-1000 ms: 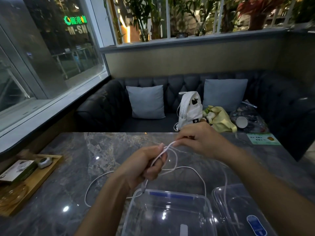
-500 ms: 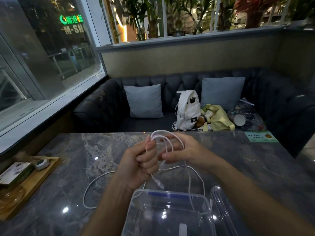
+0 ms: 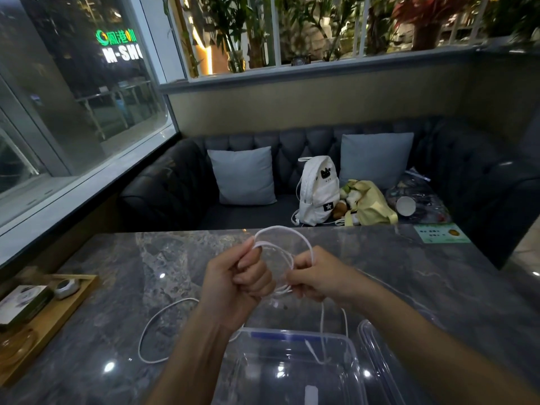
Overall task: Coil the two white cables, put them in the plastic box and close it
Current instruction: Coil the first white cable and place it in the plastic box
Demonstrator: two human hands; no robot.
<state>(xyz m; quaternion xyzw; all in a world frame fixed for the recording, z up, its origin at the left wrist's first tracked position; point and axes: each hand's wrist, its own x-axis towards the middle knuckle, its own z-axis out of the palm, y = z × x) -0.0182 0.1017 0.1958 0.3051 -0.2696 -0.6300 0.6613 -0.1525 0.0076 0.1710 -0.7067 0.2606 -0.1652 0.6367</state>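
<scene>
Above the grey marble table, my left hand is clenched on a white cable wound into a few loops. My right hand pinches the right side of those loops. The cable's loose tail drops from my right hand down over the clear plastic box, which stands open at the near edge. The box's clear lid lies flat just right of it. A second white cable lies in a loose curve on the table left of the box, partly hidden by my left forearm.
A wooden tray with a small box, a round gadget and a glass dish sits at the table's left edge. A green card lies at the far right corner. Behind the table, a dark sofa holds cushions, a white backpack and a yellow bag.
My hands have wound the white cable into more loops, and my right hand came down to the coil's right side. The hanging tail is shorter.
</scene>
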